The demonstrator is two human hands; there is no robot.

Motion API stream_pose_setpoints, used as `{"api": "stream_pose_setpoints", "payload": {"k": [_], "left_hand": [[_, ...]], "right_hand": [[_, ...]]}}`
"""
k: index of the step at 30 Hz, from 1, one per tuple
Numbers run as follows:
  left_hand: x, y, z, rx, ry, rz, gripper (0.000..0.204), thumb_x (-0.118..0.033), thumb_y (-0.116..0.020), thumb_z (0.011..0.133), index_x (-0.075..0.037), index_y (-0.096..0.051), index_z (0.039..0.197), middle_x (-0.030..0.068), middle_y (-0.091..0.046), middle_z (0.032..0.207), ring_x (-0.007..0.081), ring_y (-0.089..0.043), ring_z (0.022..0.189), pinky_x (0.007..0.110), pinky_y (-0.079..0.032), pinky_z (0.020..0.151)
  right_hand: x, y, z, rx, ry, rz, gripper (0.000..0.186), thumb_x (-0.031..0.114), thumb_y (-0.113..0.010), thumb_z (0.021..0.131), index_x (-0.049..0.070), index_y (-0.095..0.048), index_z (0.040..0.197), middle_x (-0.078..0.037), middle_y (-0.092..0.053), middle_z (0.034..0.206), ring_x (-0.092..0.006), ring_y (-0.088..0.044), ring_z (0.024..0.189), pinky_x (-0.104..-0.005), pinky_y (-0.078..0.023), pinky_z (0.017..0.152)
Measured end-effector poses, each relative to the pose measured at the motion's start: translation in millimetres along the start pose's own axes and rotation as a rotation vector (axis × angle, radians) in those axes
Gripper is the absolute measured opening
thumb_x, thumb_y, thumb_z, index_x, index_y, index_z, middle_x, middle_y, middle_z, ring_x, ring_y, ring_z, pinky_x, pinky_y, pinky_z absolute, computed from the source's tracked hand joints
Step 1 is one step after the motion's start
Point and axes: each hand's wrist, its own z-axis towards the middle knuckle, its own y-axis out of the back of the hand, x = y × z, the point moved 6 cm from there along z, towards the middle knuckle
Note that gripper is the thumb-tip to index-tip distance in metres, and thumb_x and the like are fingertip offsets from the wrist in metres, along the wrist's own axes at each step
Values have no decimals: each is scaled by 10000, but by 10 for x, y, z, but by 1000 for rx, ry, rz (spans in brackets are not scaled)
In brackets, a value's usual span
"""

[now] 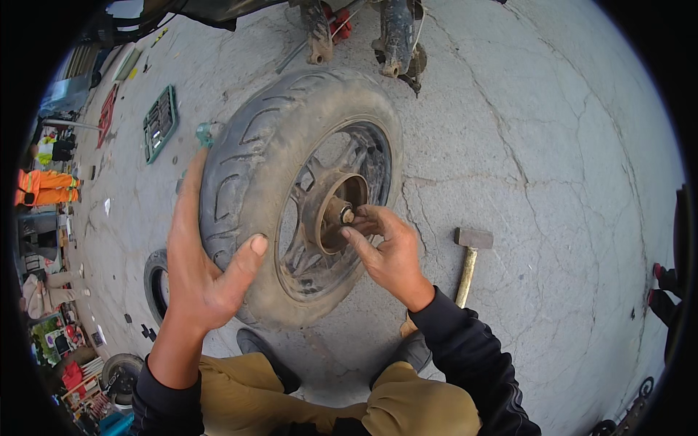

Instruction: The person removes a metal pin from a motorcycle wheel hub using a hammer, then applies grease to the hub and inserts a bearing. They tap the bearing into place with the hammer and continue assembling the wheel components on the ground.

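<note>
A worn motorcycle wheel (251, 185) stands upright between my feet, its open brake drum hub (314, 218) facing right. My left hand (211, 276) steadies it, with the palm and fingers along the tread and the thumb over the sidewall. At the hub's centre, a rusty axle end (347, 216) sticks out. My right hand (390, 251) pinches at this axle end with thumb and fingertips; its other fingers reach partly inside the drum. A hammer (472, 238) with a wooden handle lies right of the wheel, partly behind my right forearm.
Fork legs (396, 43) of a motorcycle hang beyond the wheel. Left on the cracked concrete lie a green socket set case (160, 123) and another tire (155, 285). A person in orange trousers (54, 187) stands far left; another person's dark shoes (663, 291) show at the right edge.
</note>
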Motion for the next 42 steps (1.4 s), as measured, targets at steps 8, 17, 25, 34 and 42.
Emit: {"api": "stream_pose_setpoints", "payload": {"k": [8,17,25,34,42], "left_hand": [[-34,-16,52,4,2,-5,980,-345,-768,879,177,-299,1562,327,-466,1523,376,-476,1432,441,-344,1208],[-12,-21,106,5,19,-58,990,-375,-772,876,164,-310,1565,323,-475,1514,371,-487,1420,442,-354,1200],[77,18,111,12,13,-26,1010,-404,-772,864,159,-316,1568,329,-478,1512,380,-493,1419,442,-357,1197],[231,175,307,320,-400,196,1081,-424,-768,797,132,-294,1593,346,-448,1553,468,-478,1444,478,-360,1207],[-166,316,422,568,-480,470,1062,-20,-792,562,-109,-457,1567,225,-489,1564,477,-480,1440,510,-410,1194]], "right_hand": [[-98,-10,13,-53,-85,129,196,80,-792,924,-22,-697,1061,-130,-741,894,-174,-718,793,-310,-578,740],[166,64,157,67,599,-374,289,23,-810,828,7,-665,1078,-140,-684,1025,-312,-709,812,-353,-585,722],[-200,-79,46,2,-212,232,255,-2,-836,827,-8,-668,1019,-98,-706,937,-181,-708,829,-293,-558,740],[-798,1859,-1372,-469,-459,-882,496,301,-857,883,-43,-618,1148,-168,-646,1009,-316,-634,838,-435,-527,754],[-1332,1841,-1740,-252,-327,-983,373,241,-784,875,-39,-613,1053,-246,-693,964,-455,-685,887,-487,-559,780]]}}
